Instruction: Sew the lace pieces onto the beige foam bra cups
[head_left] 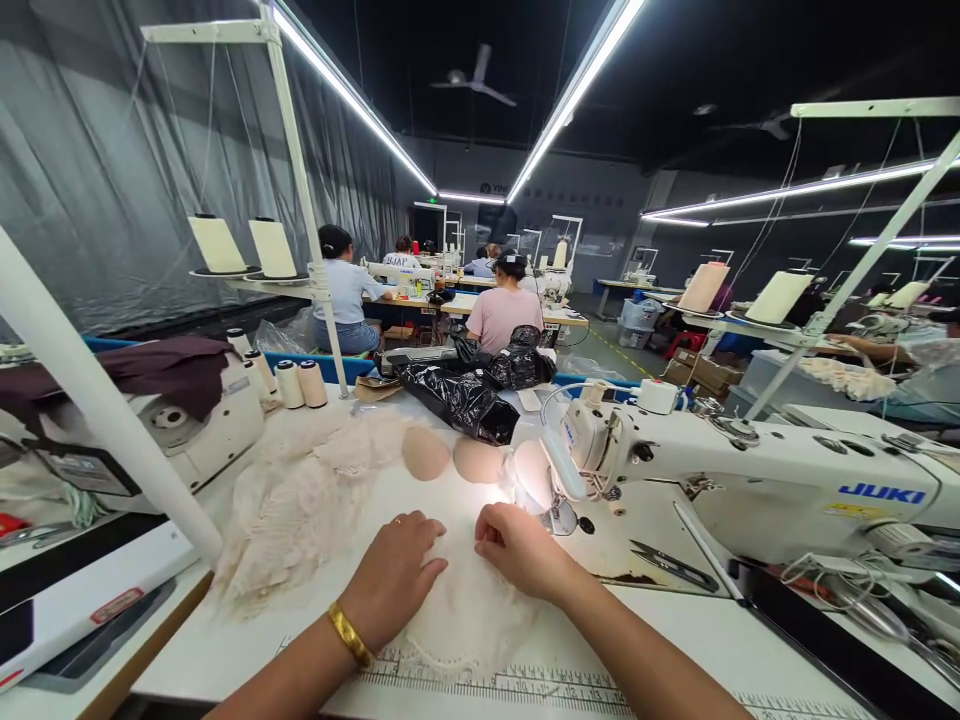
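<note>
Standing by this bench, I see the person's left hand (pixel 394 570), a gold bangle (pixel 350 633) on its wrist, spread flat and palm down on a pale lace piece (pixel 465 620) that lies near the front edge of the table (pixel 712 640), just above the printed ruler (pixel 525 685). The right hand (pixel 521 550) is curled, its fingertips tucked down onto the far right edge of the same lace; whether it pinches a fold there I cannot tell. That edge sits just left of the presser foot (pixel 555 518) of the white sewing machine (pixel 750 480), lit by its lamp, and does not look to be under the foot, so I would judge no seam has begun on this piece. To the left a loose heap of lace (pixel 300 510) is piled, and just beyond the hands lie two foam cups (pixel 425 452), apart from any lace. Thread snips (pixel 671 565) rest on the machine bed to the right, and a black plastic bag (pixel 461 400) lies farther back.
</note>
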